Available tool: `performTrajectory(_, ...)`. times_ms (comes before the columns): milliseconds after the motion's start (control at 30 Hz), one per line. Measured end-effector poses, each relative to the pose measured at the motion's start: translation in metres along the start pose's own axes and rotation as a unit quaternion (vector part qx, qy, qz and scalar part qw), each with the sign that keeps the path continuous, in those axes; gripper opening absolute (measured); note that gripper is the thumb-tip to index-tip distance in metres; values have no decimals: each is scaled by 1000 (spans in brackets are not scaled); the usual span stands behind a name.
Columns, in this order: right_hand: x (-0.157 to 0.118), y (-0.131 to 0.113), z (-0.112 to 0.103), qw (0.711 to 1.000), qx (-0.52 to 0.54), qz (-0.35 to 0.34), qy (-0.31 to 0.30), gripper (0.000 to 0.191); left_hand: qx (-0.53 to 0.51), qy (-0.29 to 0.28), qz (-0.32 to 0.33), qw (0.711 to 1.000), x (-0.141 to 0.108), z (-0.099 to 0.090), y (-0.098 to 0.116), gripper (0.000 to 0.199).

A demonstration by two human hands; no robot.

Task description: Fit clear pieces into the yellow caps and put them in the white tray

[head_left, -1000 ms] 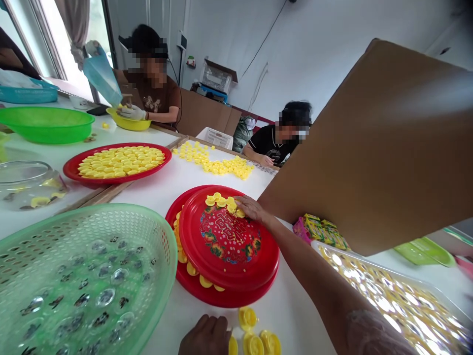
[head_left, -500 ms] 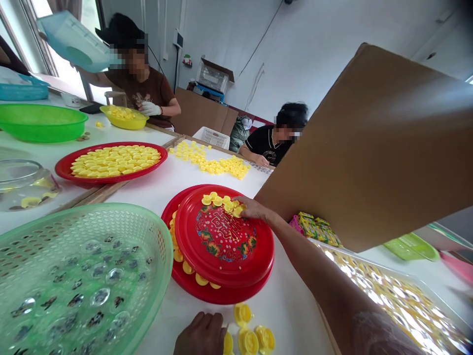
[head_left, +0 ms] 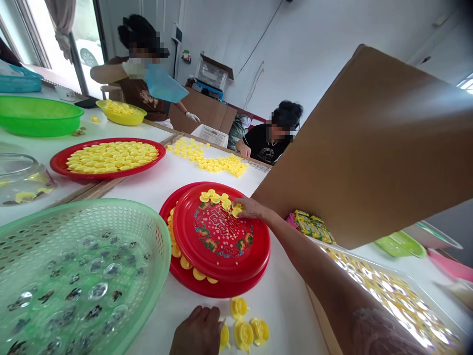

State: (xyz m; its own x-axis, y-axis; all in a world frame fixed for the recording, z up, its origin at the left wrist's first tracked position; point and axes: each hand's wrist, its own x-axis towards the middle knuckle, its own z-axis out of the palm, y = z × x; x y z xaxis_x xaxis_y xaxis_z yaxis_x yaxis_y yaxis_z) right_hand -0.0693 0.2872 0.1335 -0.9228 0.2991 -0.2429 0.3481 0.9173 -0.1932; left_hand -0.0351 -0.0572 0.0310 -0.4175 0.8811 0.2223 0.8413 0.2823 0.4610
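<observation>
My right hand (head_left: 252, 208) reaches over the upper red plate (head_left: 207, 261), its fingers closed on a small round yellow plastic piece (head_left: 237, 210) at the far rim. Other yellow pieces (head_left: 210, 196) lie in a row beside it. This plate, with a flower print, rests on a lower red plate (head_left: 236, 290) whose own yellow pieces peek out at the left. Low in view, my left hand (head_left: 197, 331) is curled on the white table, fingers closed at the edge of a yellow piece (head_left: 224, 337). Three more yellow pieces (head_left: 244, 335) sit just right of it.
A green mesh basket (head_left: 162, 236) of clear domes stands at left. Behind it is a red plate (head_left: 55, 165) heaped with yellow pieces. Loose yellow pieces (head_left: 221, 164) lie farther back. A cardboard sheet (head_left: 362, 148) leans at right above a shiny-filled tray (head_left: 391, 296). Two co-workers sit opposite.
My right hand stays at the plate's far rim; the yellow pieces by its fingers have shifted slightly. My left hand is nearly still. A co-worker's blue basin has swung down and right.
</observation>
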Motion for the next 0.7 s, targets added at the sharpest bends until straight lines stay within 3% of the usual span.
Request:
performTrajectory(200, -23, -14, 0, 999, -17, -14, 27, 40, -12, -24, -12, 1000, 2, -14, 6, 27)
performTrajectory(367, -54, -33, -10, 998, -22, -30, 46, 39, -13, -77, -29, 997, 3, -32, 9, 29)
performTrajectory(467, -90, -54, -19, 996, -10, -55, 73, 39, -6, -103, -51, 993, 6, -42, 9, 27)
performTrajectory(567, -142, -85, -19, 997, 19, -62, 47, 38, 5, -115, -58, 992, 8, -48, 7, 25)
performTrajectory(700, -218, -133, 13, 993, 65, -91, -20, 37, 18, -113, -67, 991, 10, -53, 4, 25)
